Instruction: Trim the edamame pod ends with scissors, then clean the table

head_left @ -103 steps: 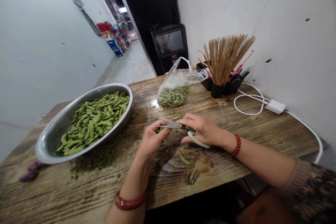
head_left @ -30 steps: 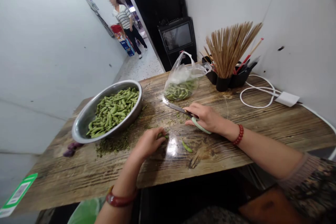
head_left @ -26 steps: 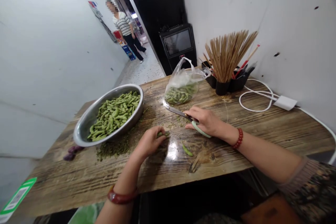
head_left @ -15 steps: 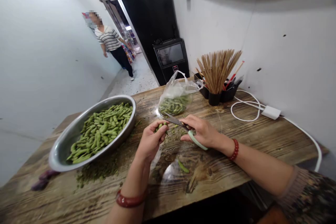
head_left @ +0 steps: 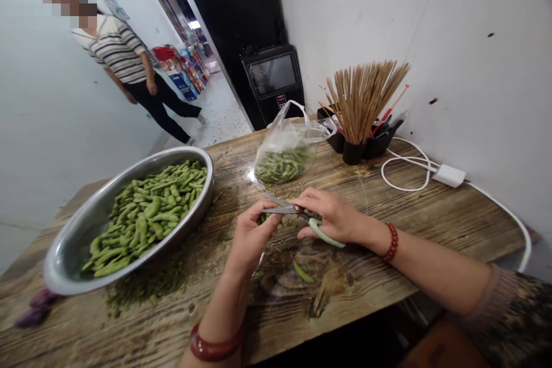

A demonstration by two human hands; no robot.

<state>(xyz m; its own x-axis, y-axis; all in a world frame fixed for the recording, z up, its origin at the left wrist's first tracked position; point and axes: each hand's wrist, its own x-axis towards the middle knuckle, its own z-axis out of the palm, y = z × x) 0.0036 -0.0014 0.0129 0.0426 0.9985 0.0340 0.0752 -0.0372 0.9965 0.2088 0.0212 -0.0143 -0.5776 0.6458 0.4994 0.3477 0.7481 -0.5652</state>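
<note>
My left hand (head_left: 255,233) pinches a green edamame pod (head_left: 263,218), mostly hidden behind the fingers. In my right hand (head_left: 330,215) is a pair of scissors (head_left: 319,231) with pale green handles. Its blades are parted and reach across to the left fingertips at the pod. One loose soybean pod (head_left: 303,271) lies on the wooden table (head_left: 276,322) in front of my hands. Left of them stands a large oval metal basin (head_left: 60,267) heaped with green pods (head_left: 149,213). A clear plastic bag (head_left: 284,149) with more pods sits just beyond my hands.
Trimmed green bits (head_left: 146,287) are scattered beside the basin. At the back right, a black holder (head_left: 354,153) carries many wooden skewers (head_left: 366,100). A white cable with an adapter (head_left: 449,175) runs along the wall. Another person (head_left: 125,63) walks beyond the table.
The scissors' blades have parted wider and moved over the left fingertips. The other person has come closer, toward the left. My view has shifted slightly.
</note>
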